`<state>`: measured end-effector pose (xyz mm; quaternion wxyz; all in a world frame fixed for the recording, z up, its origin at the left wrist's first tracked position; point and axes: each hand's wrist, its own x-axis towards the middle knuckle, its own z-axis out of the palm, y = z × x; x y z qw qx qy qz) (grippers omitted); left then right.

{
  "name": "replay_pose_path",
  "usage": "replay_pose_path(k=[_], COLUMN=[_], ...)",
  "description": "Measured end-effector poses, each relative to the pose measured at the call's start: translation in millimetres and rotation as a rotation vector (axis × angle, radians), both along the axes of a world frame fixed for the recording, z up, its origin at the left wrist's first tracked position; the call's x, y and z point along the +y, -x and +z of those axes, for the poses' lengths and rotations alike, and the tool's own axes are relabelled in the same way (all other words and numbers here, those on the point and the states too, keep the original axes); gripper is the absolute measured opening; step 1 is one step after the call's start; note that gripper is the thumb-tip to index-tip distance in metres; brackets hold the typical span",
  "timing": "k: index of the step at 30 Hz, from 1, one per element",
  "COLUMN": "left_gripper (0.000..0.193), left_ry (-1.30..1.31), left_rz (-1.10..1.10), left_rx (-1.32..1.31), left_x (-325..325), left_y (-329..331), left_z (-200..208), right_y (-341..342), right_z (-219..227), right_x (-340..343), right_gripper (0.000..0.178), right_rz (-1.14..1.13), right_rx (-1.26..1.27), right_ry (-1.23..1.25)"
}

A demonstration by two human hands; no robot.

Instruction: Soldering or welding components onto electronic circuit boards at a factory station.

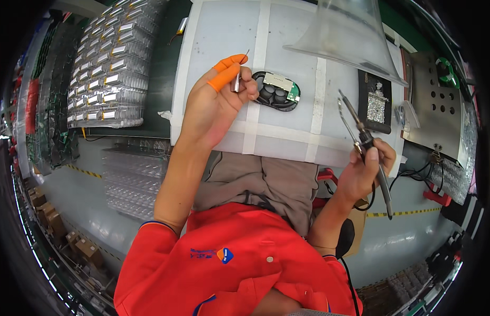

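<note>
My left hand, with orange finger cots on two fingers, is closed on a small silver battery above the white-topped bench. A thin wire sticks up past those fingertips. Just right of that hand lies a black oval housing with a green circuit board across its top and round recesses below. In my right hand are a soldering iron and a pair of metal tweezers, both with tips up and leftward, apart from the housing.
Stacked clear trays of silver batteries stand at the left, with a loose battery beside the bench top. A clear funnel-like hood hangs at the back. To the right are a black tray of solder scraps and a perforated metal box.
</note>
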<state>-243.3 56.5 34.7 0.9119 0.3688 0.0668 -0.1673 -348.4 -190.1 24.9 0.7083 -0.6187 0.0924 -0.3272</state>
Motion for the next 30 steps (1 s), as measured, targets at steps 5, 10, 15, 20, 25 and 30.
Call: replay_pose_path(k=[5,10,15,20,25,30], left_gripper=[0.026,0.024,0.020,0.015,0.014,0.012], left_ry=[0.047,0.031,-0.517,-0.558,-0.639,-0.729], left_rz=[0.001,-0.001,-0.227,-0.308,-0.363,-0.365], left_rx=[0.019,0.049,-0.129,-0.173,-0.172,-0.236], left_x=[-1.5,-7.8,-20.4,-35.6,-42.0,-45.5], left_y=[0.7,6.1,23.2,35.8,39.8,42.9], left_z=[1.3,8.5,16.2,11.8,10.3,12.3], right_y=[-12.7,-24.8,-31.7,-32.4,-34.1,-33.4], right_z=[-3.8,-3.5,-4.9,-6.0,-6.1,-7.7], right_x=[13.1,23.4,32.0,35.6,36.0,34.7], right_gripper=[0.022,0.019,0.024,0.047,0.046,0.046], right_rz=[0.177,0.302,0.449,0.438,0.438,0.441], right_rx=[0.014,0.027,0.030,0.118,0.102,0.098], right_ry=[0.016,0.083,0.146,0.130,0.118,0.123])
